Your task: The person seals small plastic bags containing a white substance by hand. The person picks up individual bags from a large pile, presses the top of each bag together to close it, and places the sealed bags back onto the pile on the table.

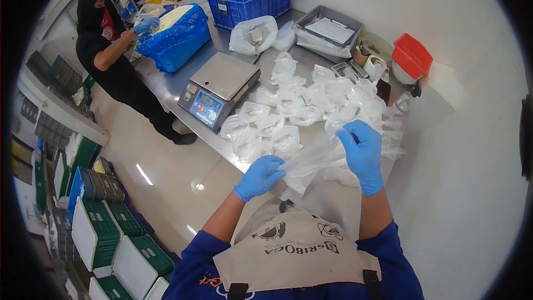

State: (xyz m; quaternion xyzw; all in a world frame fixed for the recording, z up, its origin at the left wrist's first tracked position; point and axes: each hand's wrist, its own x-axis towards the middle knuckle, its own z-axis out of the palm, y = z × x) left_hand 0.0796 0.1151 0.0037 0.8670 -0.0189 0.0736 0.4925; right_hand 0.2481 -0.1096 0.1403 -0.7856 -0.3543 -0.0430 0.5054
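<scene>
Beige apron cloth [300, 258] is hanging closest, below both sets of fingers, with blue sleeves [186, 272] showing at its sides. Just beyond it, the blue-gloved left hand [257, 178] is pinching one end of a clear plastic bag [313, 161], its fingers together on the film; the blue-gloved right hand [363, 153] is gripping the other end, thumb and fingers closed on it. So the bag is stretching between the two sets of fingers, over the near part of the steel worktop [221, 41]. Right beyond the fingers, a heap of small knotted-looking plastic bags [311, 100] is spreading out. Farther off, beyond the left fingers, a digital scale [219, 86] is standing beside the heap, and past it a blue-lined tub [180, 47] is holding pale stuff that a co-worker's gloved hand [146, 25] is touching. Beyond the right fingers, a grey tray [304, 44] is carrying a clipboard [331, 29], while a red container [412, 55] is sitting farther right.
</scene>
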